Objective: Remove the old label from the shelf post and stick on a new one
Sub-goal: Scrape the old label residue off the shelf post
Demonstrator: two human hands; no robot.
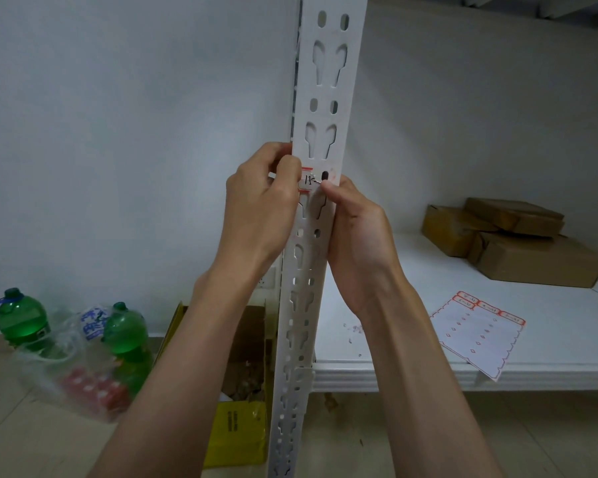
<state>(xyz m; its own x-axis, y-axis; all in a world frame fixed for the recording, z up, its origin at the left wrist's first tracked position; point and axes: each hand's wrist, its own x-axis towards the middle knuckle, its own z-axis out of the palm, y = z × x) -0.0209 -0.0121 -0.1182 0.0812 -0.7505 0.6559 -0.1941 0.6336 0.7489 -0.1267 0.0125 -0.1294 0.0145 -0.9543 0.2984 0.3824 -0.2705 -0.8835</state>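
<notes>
A white slotted shelf post [327, 98] runs upright through the middle of the view. On it, at hand height, sits a small white label [308, 181] with red borders and dark handwriting. My left hand [261, 208] presses the label's left end against the post with its thumb. My right hand [354, 229] pinches the label's right edge between thumb and fingertip. Its right part looks partly lifted or torn. A sheet of red-bordered labels [477, 332] lies on the white shelf [411, 367] to the right, near the front edge.
Brown cardboard boxes [518, 243] are stacked at the back right of the shelf. On the floor to the left stand two green bottles [25, 319] in a clear plastic bag, next to an open yellow carton [239, 429] beside the post.
</notes>
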